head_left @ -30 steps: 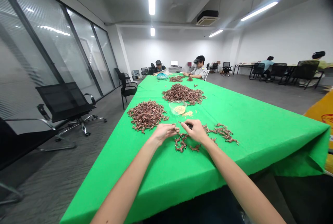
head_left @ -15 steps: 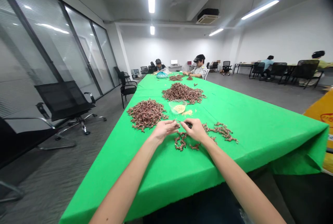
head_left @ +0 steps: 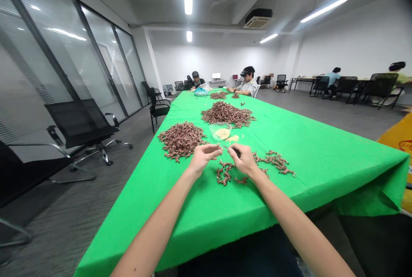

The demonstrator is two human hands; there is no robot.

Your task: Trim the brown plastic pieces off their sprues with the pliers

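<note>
My left hand [head_left: 203, 158] is closed in a pinch at the fingertips on a small reddish-brown knobbly piece [head_left: 219, 146]. Facing it, my right hand [head_left: 243, 159] is wrapped round a dark-handled tool [head_left: 237, 152] whose thin metal tip points at that piece; its exact kind is too small to tell. Just beyond both hands stands a clear plastic bowl [head_left: 220, 131] with pale bits in it, and more pale bits [head_left: 233, 138] lie beside it. Loose knobbly pieces [head_left: 224, 173] are scattered below the hands, others [head_left: 279, 162] to the right.
A heap of brown pieces [head_left: 182, 140] lies left of the bowl, a larger heap [head_left: 228, 114] behind it. The green cloth [head_left: 322, 161] covers the long table. Two people [head_left: 248, 84] sit at the far end near a blue bag [head_left: 201, 91]. Office chairs [head_left: 80, 118] stand at left.
Both hands have shifted slightly upward. The tool's tip and the pinched piece show a little more plainly between them. The heaps and bowl stay in place.
</note>
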